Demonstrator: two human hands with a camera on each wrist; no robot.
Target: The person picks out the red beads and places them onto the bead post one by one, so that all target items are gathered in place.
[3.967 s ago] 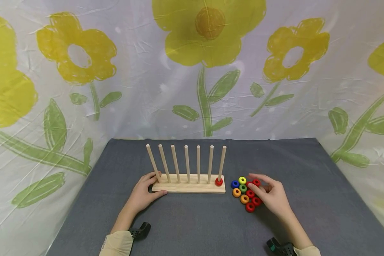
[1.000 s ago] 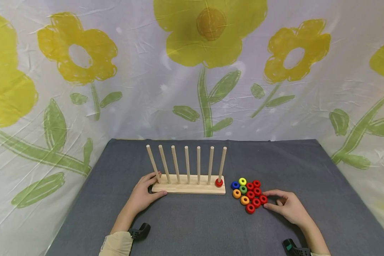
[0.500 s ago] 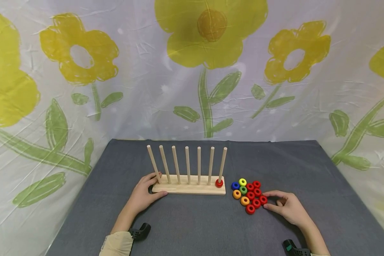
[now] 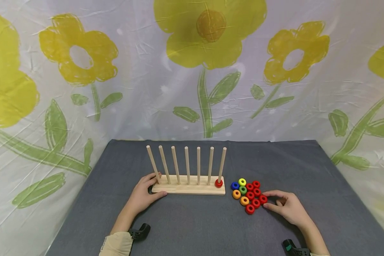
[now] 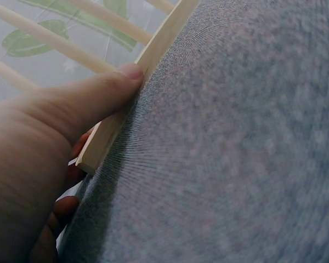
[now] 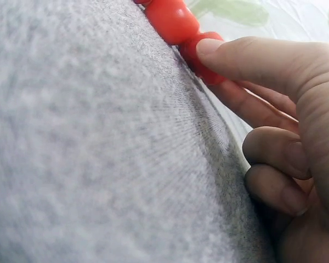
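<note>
A wooden peg rack has several upright pegs in a row. My left hand grips its left end, the thumb against the front edge of the base and fingers behind. One red ring sits at the bottom of the rightmost peg. Right of the rack, my right hand pinches a red ring between thumb and index finger at the right edge of a flat cluster of rings. In the right wrist view this red ring touches another red one, and the other fingers are curled under.
The cluster also holds several red rings, a blue ring, a yellow ring, a green ring and two orange rings. Dark grey cloth covers the table. A flower-print sheet hangs behind.
Since four seconds ago, my right hand has moved from above the cluster to its right edge, closer to me. Over the last second, both hands and the rings look unmoved.
</note>
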